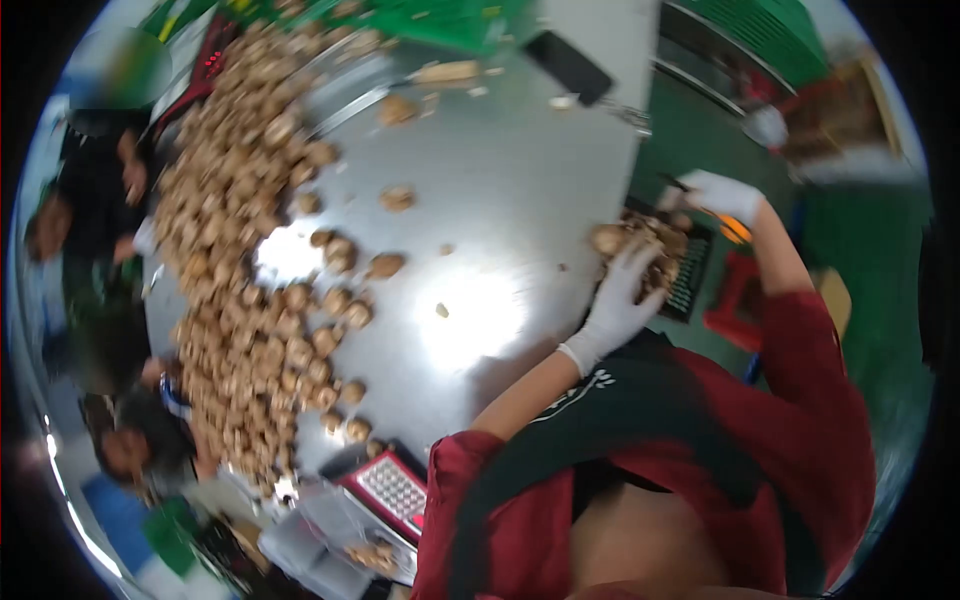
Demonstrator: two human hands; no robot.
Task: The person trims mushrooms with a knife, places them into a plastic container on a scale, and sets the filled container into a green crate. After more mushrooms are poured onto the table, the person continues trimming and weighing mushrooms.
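Note:
My left hand, in a white glove, curls its fingers over several brown mushrooms at the table's edge. Under them sits a dark crate with a slotted side. Beyond the crate, my gloved right hand is closed, with a thin dark piece poking out at its fingertips, close to the mushrooms. An orange part shows beneath that hand by the wrist. The exact kind of tool is blurred.
A large heap of mushrooms covers the far side of the metal table. A phone, a red-framed scale and clear plastic tubs lie around. People stand across. A red stool is on the green floor.

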